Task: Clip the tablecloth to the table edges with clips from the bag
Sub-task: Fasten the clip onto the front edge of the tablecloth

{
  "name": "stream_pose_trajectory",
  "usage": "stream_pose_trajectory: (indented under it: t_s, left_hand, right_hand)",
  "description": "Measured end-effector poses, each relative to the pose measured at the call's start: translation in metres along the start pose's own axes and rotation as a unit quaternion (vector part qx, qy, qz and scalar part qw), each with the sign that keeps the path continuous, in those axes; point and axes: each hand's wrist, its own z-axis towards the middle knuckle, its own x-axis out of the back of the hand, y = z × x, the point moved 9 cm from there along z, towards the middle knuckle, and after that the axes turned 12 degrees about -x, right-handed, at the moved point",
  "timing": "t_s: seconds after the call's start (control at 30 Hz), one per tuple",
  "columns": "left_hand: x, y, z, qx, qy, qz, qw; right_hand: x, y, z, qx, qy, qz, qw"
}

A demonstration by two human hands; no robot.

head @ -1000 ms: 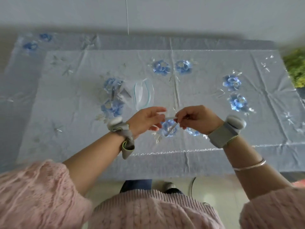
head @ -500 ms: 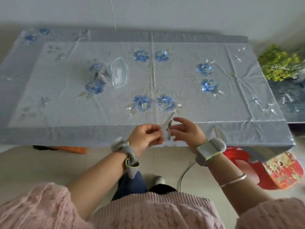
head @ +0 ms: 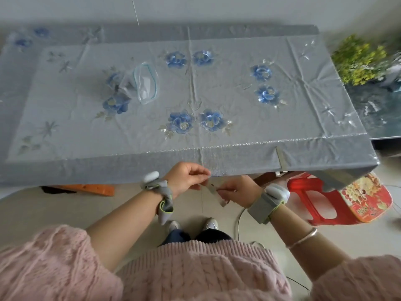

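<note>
Head view: both hands, left [head: 187, 178] and right [head: 238, 191], grip one clip [head: 214, 192] below the tablecloth [head: 238, 164] edge

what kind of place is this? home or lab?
Probably a home room: an embroidered floral tablecloth over a table, a red plastic stool on a tiled floor, and a leafy plant beside it.

Soft, even daylight fills the scene without hard shadows. The grey-blue embroidered tablecloth [head: 217, 88] shows pale sheen along its creases at the right. Wide-angle distortion bends the bench edges, and the yellow-green leafy plant [head: 358, 59] smears with blur at the corner.
</note>
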Motion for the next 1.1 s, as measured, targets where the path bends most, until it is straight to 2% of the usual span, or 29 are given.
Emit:
stream_pose_trajectory:
  t_s: [0.17, 0.27, 0.47, 0.6, 0.73, 0.87, 1.03, 1.1]
  left_hand:
    - [0.001, -0.016, 0.003, 0.019, -0.036, 0.039, 0.998]
    - [-0.001, -0.018, 0.007, 0.018, -0.061, 0.088, 0.994]
    - [-0.011, 0.006, 0.036, -0.036, -0.073, 0.179, 0.980]
    - [0.000, 0.002, 0.045, -0.009, -0.114, 0.224, 0.968]
    - [0.039, -0.021, 0.035, 0.029, -0.145, 0.271, 0.951]
    - [0.103, -0.041, 0.009, 0.045, -0.135, 0.309, 0.940]
    - [0.205, -0.066, -0.042, 0.052, -0.115, 0.344, 0.931]
    - [0.226, -0.070, -0.051, 0.056, -0.111, 0.348, 0.929]
  right_hand:
    - [-0.024, 0.017, 0.004, -0.062, -0.003, 0.026, 0.998]
    - [-0.031, 0.026, 0.008, -0.100, -0.008, 0.001, 0.995]
    - [-0.010, 0.051, 0.022, -0.202, 0.038, 0.029, 0.978]
    - [-0.034, 0.039, 0.033, -0.220, -0.026, 0.073, 0.972]
    - [-0.079, 0.007, 0.054, -0.212, -0.070, 0.016, 0.975]
    - [-0.137, -0.039, 0.080, -0.204, -0.111, -0.026, 0.972]
    - [-0.224, -0.120, 0.109, -0.205, -0.152, 0.006, 0.967]
    - [-0.247, -0.134, 0.114, -0.216, -0.160, 0.043, 0.962]
